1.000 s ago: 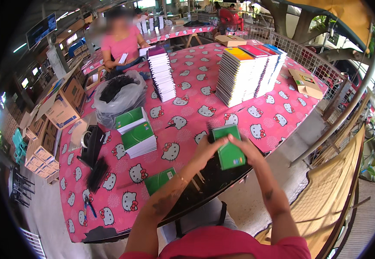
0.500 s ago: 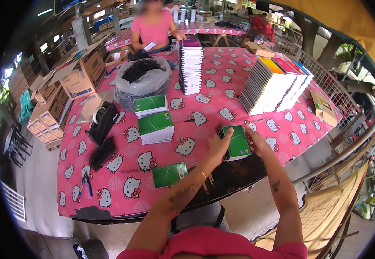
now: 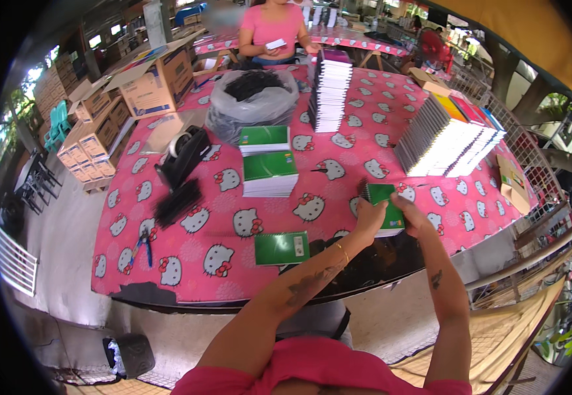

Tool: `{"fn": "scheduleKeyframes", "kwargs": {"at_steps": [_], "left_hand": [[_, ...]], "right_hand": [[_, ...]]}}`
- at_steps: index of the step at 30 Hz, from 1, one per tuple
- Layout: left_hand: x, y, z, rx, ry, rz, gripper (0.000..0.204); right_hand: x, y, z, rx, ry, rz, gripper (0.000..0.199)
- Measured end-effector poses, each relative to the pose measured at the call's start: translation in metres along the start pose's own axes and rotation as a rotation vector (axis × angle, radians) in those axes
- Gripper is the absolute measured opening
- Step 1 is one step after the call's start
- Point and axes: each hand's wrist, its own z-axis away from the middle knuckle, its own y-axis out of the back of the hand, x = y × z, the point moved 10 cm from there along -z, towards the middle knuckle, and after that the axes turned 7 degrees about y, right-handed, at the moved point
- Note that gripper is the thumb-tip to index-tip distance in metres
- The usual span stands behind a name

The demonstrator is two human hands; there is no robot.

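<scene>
Both hands have stayed on the green notebook (image 3: 384,205) near the table's front edge. Her left hand (image 3: 369,220) grips its left side, fingers closed; the right hand (image 3: 412,216) clasps the right side. Forearms reach forward, elbows bent. Below lies a pink cartoon tablecloth (image 3: 187,197), with notebook stacks (image 3: 447,141) beyond.

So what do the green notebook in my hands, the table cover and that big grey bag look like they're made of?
The green notebook, held by the left hand and right hand, looks like paper with a card cover: white page edges, dark spiral spine. The table cover looks like printed plastic or cloth, faintly shiny. The grey bag seems thin, crinkled, translucent plastic.
</scene>
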Motion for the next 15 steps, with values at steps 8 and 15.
{"fn": "scheduleKeyframes", "kwargs": {"at_steps": [8,15], "left_hand": [[0.079,0.227,0.114,-0.162,-0.496,-0.686,0.067],[0.048,0.232,0.135,-0.145,-0.594,-1.311,0.084]], "right_hand": [[-0.071,-0.078,0.104,0.159,0.749,0.338,0.050],[0.040,-0.233,0.054,-0.442,0.621,0.915,0.060]]}}
